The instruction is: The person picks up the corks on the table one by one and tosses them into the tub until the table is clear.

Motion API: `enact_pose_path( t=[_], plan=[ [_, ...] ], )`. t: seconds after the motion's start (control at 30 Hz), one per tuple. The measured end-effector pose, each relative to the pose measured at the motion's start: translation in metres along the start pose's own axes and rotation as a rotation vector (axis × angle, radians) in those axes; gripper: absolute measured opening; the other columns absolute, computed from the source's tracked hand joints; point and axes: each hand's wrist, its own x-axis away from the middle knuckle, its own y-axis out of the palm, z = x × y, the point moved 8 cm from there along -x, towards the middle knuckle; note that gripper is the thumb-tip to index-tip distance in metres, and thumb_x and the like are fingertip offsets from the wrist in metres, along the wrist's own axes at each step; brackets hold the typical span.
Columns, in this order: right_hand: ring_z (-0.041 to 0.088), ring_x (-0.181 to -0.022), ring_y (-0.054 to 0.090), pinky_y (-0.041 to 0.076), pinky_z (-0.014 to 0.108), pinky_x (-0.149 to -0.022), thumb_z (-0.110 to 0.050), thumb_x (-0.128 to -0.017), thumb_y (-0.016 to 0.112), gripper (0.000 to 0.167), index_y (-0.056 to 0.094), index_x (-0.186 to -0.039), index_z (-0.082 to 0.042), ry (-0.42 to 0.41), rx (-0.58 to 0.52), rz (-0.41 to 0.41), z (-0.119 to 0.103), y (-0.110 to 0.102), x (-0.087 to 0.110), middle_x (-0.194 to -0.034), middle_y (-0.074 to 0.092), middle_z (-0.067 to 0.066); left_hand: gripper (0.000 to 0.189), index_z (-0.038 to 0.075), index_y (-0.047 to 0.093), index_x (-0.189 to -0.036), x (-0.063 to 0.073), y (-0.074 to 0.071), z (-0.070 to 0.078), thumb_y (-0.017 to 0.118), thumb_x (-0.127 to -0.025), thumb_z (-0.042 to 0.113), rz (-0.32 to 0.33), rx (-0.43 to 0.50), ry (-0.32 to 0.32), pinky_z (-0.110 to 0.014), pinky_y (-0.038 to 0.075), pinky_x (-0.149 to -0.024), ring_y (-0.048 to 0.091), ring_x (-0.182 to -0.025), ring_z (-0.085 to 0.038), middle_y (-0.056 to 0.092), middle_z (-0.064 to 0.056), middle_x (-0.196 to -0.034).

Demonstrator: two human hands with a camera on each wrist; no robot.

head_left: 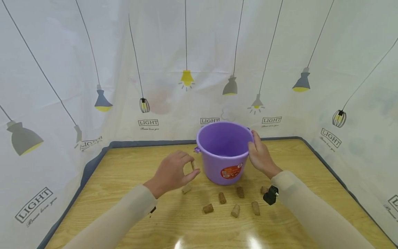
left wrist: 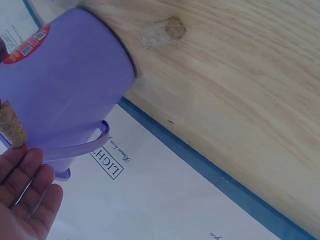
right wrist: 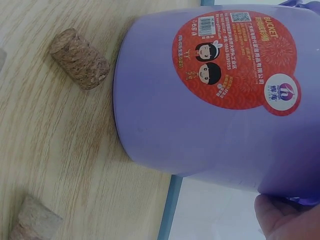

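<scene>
A purple bucket with a red label stands on the wooden table. My right hand grips its rim on the right side, thumb on the outer wall. Between thumb and fingertips my left hand pinches a cork, just left of the bucket wall and below rim height. In the left wrist view this cork overlaps the bucket, near its purple handle. Several loose corks lie in front of the bucket, among them a dark cork and a pale cork below my left hand.
Further corks, such as one cork and another cork, lie toward the front of the table. A white curtain printed with lamps hangs behind and at both sides, its blue border along the table's back edge.
</scene>
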Motion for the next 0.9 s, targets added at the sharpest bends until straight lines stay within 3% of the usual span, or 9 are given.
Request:
enact_pose_path(
  t=[0.23, 0.53, 0.9],
  plan=[
    [0.044, -0.151, 0.025, 0.020, 0.056, -0.123, -0.022, -0.109, 0.026, 0.063, 0.005, -0.164, -0.001, 0.012, 0.003, 0.001, 0.000, -0.001, 0.000, -0.165, 0.022, 0.027, 0.027, 0.009, 0.075, -0.093, -0.014, -0.005, 0.003, 0.082, -0.085, 0.034, 0.050, -0.001, 0.040, -0.031, 0.058, -0.071, 0.068, -0.081, -0.018, 0.074, -0.003, -0.089],
    [0.043, -0.151, 0.025, 0.020, 0.056, -0.123, -0.021, -0.108, 0.027, 0.063, 0.006, -0.164, -0.001, 0.012, 0.007, 0.008, -0.001, -0.001, 0.000, -0.165, 0.022, 0.027, 0.029, 0.009, 0.077, -0.104, -0.028, -0.007, 0.004, 0.081, -0.087, 0.033, 0.049, -0.001, 0.045, -0.032, 0.058, -0.076, 0.066, -0.088, -0.019, 0.075, -0.003, -0.095],
    [0.043, -0.151, 0.025, 0.020, 0.056, -0.123, -0.022, -0.109, 0.026, 0.063, 0.006, -0.164, -0.001, 0.013, 0.016, 0.006, -0.002, -0.002, 0.000, -0.165, 0.023, 0.027, 0.021, 0.012, 0.070, -0.091, -0.045, -0.009, 0.007, 0.077, -0.090, 0.032, 0.059, -0.001, 0.036, -0.032, 0.055, -0.077, 0.065, -0.087, -0.018, 0.071, 0.000, -0.087]
  ],
)
